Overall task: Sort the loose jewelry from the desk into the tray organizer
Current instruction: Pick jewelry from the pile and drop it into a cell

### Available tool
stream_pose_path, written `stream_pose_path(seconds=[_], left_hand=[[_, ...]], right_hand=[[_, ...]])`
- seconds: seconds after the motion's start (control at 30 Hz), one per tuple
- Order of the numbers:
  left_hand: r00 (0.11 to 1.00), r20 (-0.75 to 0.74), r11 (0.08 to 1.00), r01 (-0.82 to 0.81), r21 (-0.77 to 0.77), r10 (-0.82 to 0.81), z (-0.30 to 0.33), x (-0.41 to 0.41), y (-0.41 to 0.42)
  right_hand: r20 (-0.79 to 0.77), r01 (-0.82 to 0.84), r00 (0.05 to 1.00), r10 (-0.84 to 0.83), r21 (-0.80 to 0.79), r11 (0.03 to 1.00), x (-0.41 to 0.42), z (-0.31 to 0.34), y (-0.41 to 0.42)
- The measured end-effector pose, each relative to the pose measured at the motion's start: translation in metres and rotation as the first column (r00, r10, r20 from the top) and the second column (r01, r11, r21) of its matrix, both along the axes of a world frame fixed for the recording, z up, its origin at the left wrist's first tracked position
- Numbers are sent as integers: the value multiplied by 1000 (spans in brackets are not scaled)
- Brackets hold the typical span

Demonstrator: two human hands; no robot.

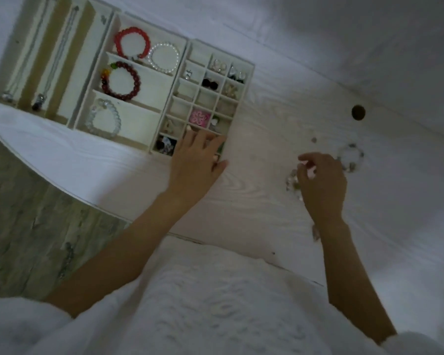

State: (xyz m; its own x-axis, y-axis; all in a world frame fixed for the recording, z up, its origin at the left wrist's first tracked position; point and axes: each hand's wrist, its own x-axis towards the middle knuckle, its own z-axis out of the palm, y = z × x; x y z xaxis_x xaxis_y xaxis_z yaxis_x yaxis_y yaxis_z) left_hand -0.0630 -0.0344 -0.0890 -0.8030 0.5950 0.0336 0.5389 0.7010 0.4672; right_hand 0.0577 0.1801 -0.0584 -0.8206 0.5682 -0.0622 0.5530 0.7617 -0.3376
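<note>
1. The tray organizer sits at the table's left end.
2. Bracelets lie in its middle section, necklaces left, earrings right.
3. Loose jewelry lies well right of it.

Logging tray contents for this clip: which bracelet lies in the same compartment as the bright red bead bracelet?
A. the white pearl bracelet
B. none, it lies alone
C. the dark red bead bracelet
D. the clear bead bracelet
A: the bright red bead bracelet and the white pearl bracelet lie side by side in the top compartment of the middle tray, with the dark red and clear ones each below a divider.
</note>
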Motion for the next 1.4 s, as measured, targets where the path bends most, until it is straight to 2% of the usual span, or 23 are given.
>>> stream_pose_path(seconds=[0.07, 0.13, 0.27, 0.4, 0.63, 0.83, 1.1, 1.27, 1.33, 1.4], left_hand=[[1000, -3, 999, 3, -53, -3, -2, 5, 7], [1000, 0, 997, -8, -83, 8, -4, 6, 9], [999, -25, 994, -42, -99, 39, -10, 9, 8], [994, -96, 995, -56, -82, 48, -12, 14, 8], [986, -152, 988, -93, -122, 74, -14, 24, 16], [980, -164, 986, -130, -102, 112, -18, 28, 17], [967, -197, 978, -182, -102, 159, -20, 29, 21], [955, -230, 968, -217, -123, 185, -15, 34, 27], [956, -229, 969, -215, -124, 183, -15, 36, 28], [956, -213, 966, -228, -118, 200, -15, 36, 28]], right_hand=[[119, 184, 975, -188, 42, 982, 42, -3, 12], [220, 318, 924, -314, 16, 948, 76, -9, 16], [241, 414, 897, -371, -159, 896, 97, -30, 14], [73, 306, 952, -298, -189, 933, 73, -41, 10], [-52, 159, 983, -178, -260, 952, 48, -48, 26], [-169, -78, 982, 85, 50, 996, 51, -42, 27], [-133, -264, 951, 280, 127, 956, 29, -50, 24], [-134, -239, 960, 246, 71, 969, 30, -28, 26], [-192, -208, 959, 210, 32, 978, 32, -15, 28], [-273, -211, 944, 185, -71, 975, 31, -4, 28]])
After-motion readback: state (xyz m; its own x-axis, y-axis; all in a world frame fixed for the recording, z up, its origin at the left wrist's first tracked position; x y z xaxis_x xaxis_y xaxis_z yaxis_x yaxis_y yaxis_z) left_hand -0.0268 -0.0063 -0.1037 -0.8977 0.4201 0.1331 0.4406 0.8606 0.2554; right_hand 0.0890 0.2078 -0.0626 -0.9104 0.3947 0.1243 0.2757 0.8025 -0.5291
